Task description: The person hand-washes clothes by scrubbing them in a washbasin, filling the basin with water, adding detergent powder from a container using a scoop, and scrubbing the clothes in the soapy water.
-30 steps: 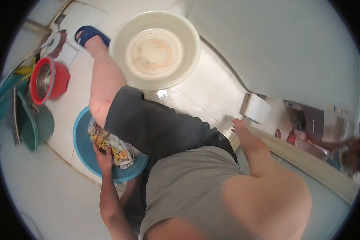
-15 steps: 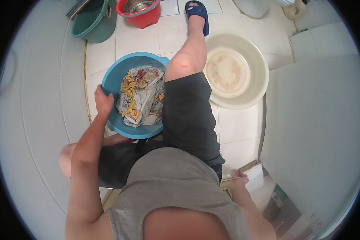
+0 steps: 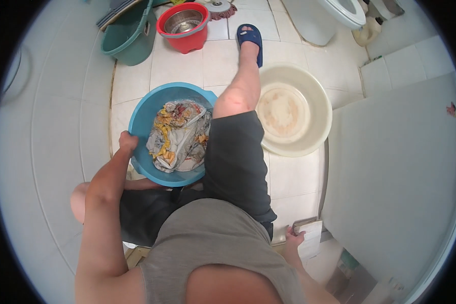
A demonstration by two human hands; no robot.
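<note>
A blue basin [image 3: 139, 157] holds a bunched, wet-looking cloth [image 3: 180, 139], pale grey with yellow, orange and dark red patterning. My left hand [image 3: 128, 141] is closed around the basin's left rim. The basin stands between my legs, its right side partly hidden by my raised leg in dark shorts. Low on the right, my right hand [image 3: 293, 237] is beside a brownish edge and a white panel [image 3: 311, 240]. Its thumb and fingers look apart, with nothing visible held in them; the hand is small and partly unclear.
A large cream basin [image 3: 321, 121] stands right of my leg on pale floor tiles. Farther off are a green bucket [image 3: 129, 48], a red bucket with a metal spinner basket [image 3: 190, 43], a mop head [image 3: 222, 10] and a white toilet [image 3: 311, 23]. A pale door [image 3: 390, 167] borders the right.
The view has shifted, showing more of the far floor. My left hand has tightened from spread fingers to a closed grip on the blue basin's rim. My right hand's fingers have spread.
</note>
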